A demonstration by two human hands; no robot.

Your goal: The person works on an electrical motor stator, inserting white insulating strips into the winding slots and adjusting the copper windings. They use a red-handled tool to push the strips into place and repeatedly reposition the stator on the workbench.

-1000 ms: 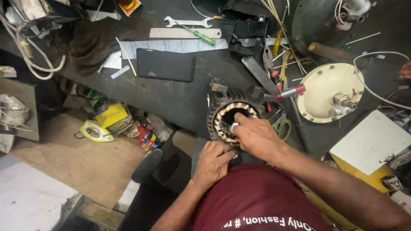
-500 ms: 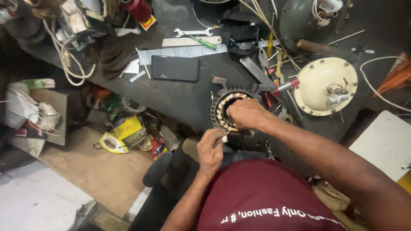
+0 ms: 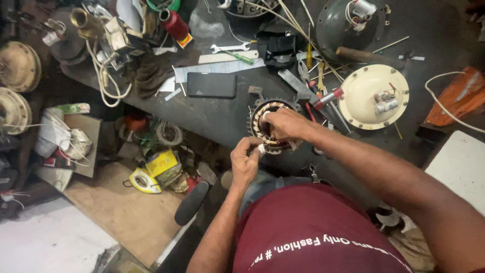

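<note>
So the person is mid-job on a motor stator (image 3: 268, 126), the round toothed core with copper windings, sitting at the centre of the frame on the near edge of the dark workbench (image 3: 212, 119). The right hand (image 3: 285, 124) lies over the top of it, fingers curled down onto the windings; whether they pinch anything can't be told. The left hand (image 3: 246, 161), just below the stator, is closed narrow around a small white strip (image 3: 261, 149), probably insulation paper.

Looks like the slot-lining or winding-tucking step, so the next move likely calls for a steady core and careful feeding of that strip.

Count-wise: one stator, one strip, two hands. Also one black phone (image 3: 211, 84) left of centre, one cream motor cover (image 3: 374, 96) at right, one spanner (image 3: 230, 48) up top.
</note>
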